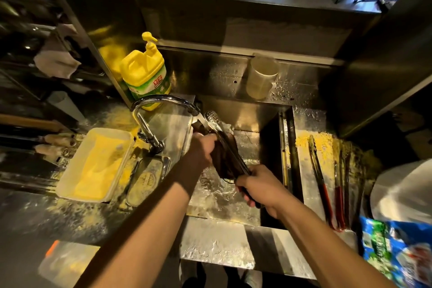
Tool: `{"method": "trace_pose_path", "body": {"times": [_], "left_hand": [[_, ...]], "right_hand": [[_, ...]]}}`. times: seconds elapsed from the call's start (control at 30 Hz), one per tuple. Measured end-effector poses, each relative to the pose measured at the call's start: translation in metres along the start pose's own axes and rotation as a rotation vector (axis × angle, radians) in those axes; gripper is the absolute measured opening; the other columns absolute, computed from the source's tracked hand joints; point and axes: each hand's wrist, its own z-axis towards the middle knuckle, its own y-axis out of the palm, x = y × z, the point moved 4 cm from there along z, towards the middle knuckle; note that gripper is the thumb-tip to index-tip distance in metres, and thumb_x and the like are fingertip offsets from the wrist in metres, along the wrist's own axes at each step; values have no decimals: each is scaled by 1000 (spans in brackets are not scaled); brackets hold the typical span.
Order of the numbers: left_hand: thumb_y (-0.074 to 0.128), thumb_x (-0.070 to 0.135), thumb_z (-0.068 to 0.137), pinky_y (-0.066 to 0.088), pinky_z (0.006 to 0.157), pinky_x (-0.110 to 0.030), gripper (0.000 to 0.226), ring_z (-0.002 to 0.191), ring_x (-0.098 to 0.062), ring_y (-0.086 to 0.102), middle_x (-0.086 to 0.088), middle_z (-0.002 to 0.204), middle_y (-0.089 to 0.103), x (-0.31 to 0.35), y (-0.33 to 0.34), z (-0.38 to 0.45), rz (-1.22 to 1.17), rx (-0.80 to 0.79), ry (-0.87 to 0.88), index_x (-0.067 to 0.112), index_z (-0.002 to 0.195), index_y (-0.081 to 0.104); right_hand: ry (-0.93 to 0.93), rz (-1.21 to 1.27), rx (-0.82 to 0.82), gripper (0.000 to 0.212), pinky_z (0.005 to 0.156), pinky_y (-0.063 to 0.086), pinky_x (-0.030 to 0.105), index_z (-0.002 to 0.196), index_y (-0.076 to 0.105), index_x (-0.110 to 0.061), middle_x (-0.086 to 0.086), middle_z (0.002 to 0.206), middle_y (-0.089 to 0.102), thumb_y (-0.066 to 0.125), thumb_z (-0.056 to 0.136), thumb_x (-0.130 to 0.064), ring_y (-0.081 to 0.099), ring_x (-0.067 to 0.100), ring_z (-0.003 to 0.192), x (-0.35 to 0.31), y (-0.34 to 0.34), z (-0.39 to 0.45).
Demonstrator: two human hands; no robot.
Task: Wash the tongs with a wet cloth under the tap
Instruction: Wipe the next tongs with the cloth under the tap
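Metal tongs (pixel 214 119) slant over the steel sink (pixel 247 114), their scalloped tips just under the spout of the curved tap (pixel 163 100), where water runs. My right hand (pixel 259 188) grips the tongs' dark handle end at the lower right. My left hand (pixel 202 151) presses a dark wet cloth (pixel 225 159) around the tongs' middle. The cloth hides most of the arms of the tongs.
A yellow dish-soap pump bottle (pixel 146 75) stands behind the tap. A white tray (pixel 95 163) with yellow powder and a small metal tin (pixel 146 177) lie left of the sink. More red-handled tongs (pixel 327 182) rest on the right counter, near a blue packet (pixel 397 252). A clear jug (pixel 261 77) sits behind.
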Motion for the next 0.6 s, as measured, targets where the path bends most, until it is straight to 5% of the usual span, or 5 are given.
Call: {"method": "trace_pose_path", "body": {"times": [0.07,0.17,0.27,0.37,0.6], "left_hand": [[50,-6,95,61,60,-42,22,67,-30,72,-26,93,65,9,3,14,-33,32,24,-5,117,51],[53,-5,93,57,90,-54,31,97,-39,70,-33,121,64,-3,18,17,46,38,-23,-10,124,53],[52,-6,93,52,98,-58,37,106,-42,67,-32,115,65,-6,30,21,-51,20,-64,-12,130,51],[51,5,99,57,80,-40,39,90,-27,65,-18,97,64,2,19,34,10,153,-62,-3,138,50],[52,-3,94,53,96,-57,44,119,-44,62,-28,136,59,-21,21,28,-45,70,-112,-4,138,51]], "right_hand": [[12,56,14,8,36,35,22,86,63,-4,1,54,60,56,82,-2,47,11,38,4,-2,-3],[23,74,103,7,34,31,22,86,62,-1,4,55,57,55,85,-2,44,10,35,-2,-9,3],[-15,72,128,8,34,30,22,79,60,-3,3,53,52,55,85,-1,41,10,33,-9,-4,6],[-7,22,116,5,34,31,22,86,61,-2,4,55,53,56,84,-2,42,9,33,-4,-8,2],[-3,-69,96,12,40,33,26,92,62,-7,4,63,53,52,86,-3,45,13,44,-8,1,12]]}}
